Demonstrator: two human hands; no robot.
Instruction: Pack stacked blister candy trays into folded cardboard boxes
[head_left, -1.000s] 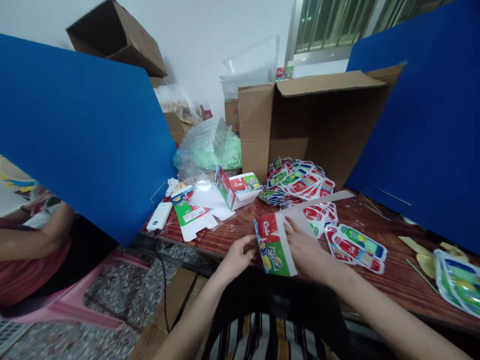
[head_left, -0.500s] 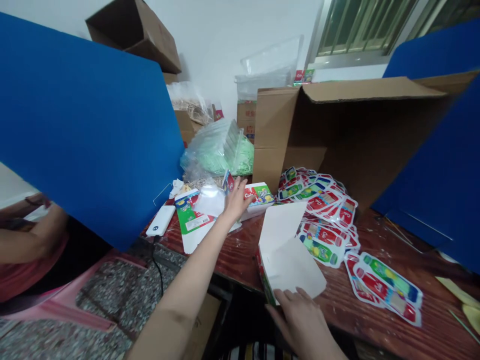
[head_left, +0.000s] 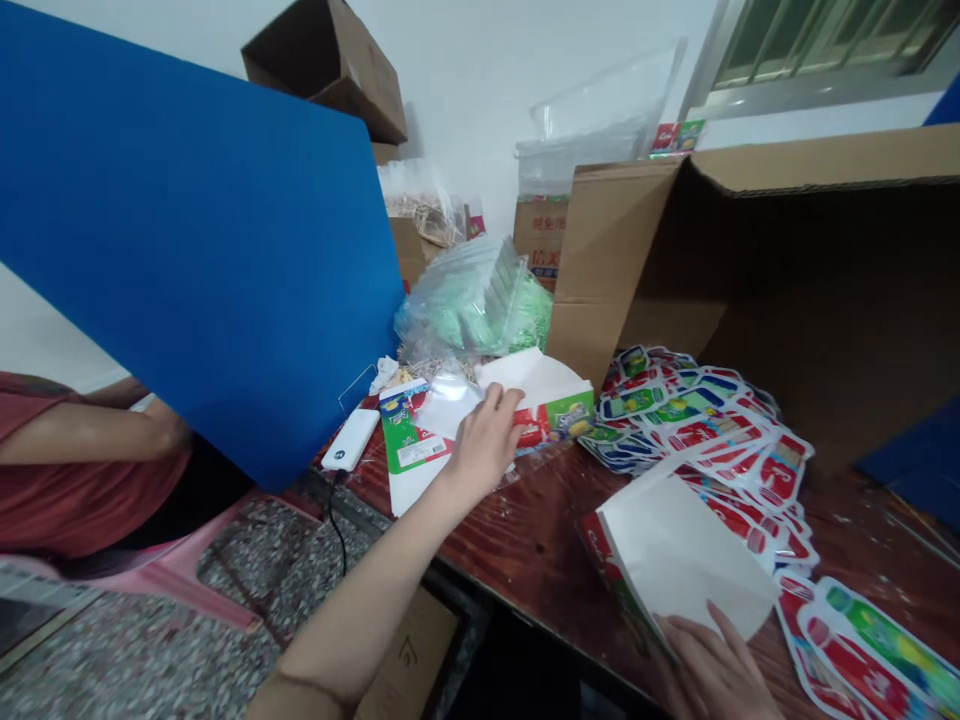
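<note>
My left hand [head_left: 487,435] reaches across the table, its fingers bent over the near edge of a red and green printed paper box [head_left: 566,415]. A white flap stands up at that box's back. Closer in, my right hand [head_left: 712,660] grips the near edge of a second paper box [head_left: 690,545], its white inside showing and red print on its side. The right thumb is hidden. Beyond that box lies a heap of bottle-shaped printed cards [head_left: 697,410], with several loose cards [head_left: 874,650] near the right hand.
A large cardboard box [head_left: 607,260] stands open behind the cards. Left are a flat printed carton [head_left: 409,440], a white power bank [head_left: 351,440] with a cable, and a blue divider [head_left: 225,260]. A seated person [head_left: 90,460] is beyond it. Plastic-wrapped packs [head_left: 469,300] lie at the back.
The view has turned left, so things sit further right. The box at my left hand now shows its white flap and printed side. The right-hand box's raised flap now sits lower.
</note>
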